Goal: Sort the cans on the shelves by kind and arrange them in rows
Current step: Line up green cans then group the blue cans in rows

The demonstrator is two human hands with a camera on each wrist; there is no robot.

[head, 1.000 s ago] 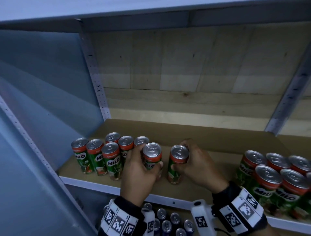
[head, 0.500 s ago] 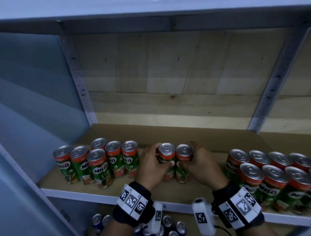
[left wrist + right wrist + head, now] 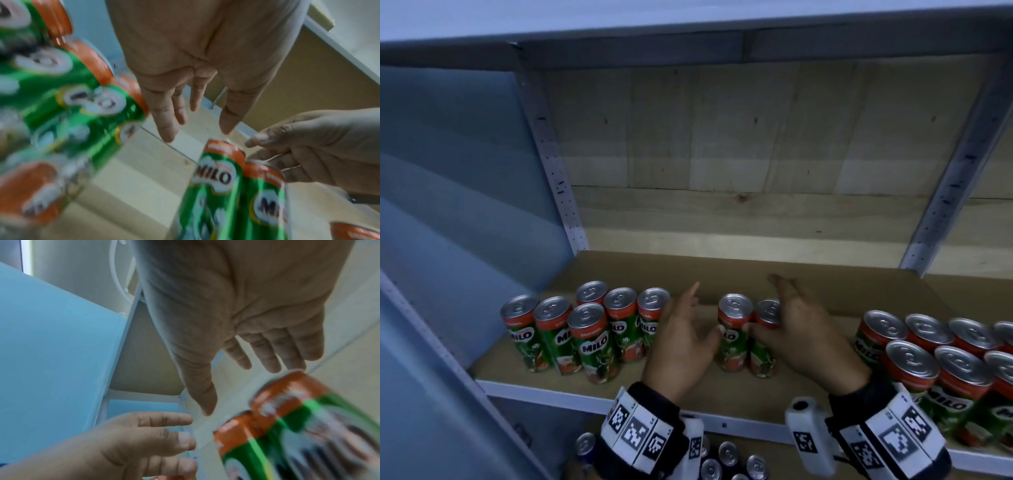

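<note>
Both hands are spread, holding nothing: left hand [image 3: 681,339] and right hand [image 3: 801,335] flank two cans [image 3: 748,334] near the shelf [image 3: 551,387] front edge, thumbs perhaps touching.

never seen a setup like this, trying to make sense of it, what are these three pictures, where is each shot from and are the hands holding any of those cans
There is no machine here: a person sorts drink cans with bare hands, wearing three cameras. The big picture comes from a camera on the head, looking down at a shelf. The other two come from cameras strapped to each wrist, looking along the palm to the fingers, so they appear odd and blurred.

On the shelf stand green and orange Milo cans: a group at the left, a bigger group at the right, and two cans side by side in the middle.

The left hand and the right hand sit on either side of that pair with fingers spread. Neither has a grip on a can; the thumbs are near or perhaps touching them. More cans, of another kind, show on the shelf below.
</note>
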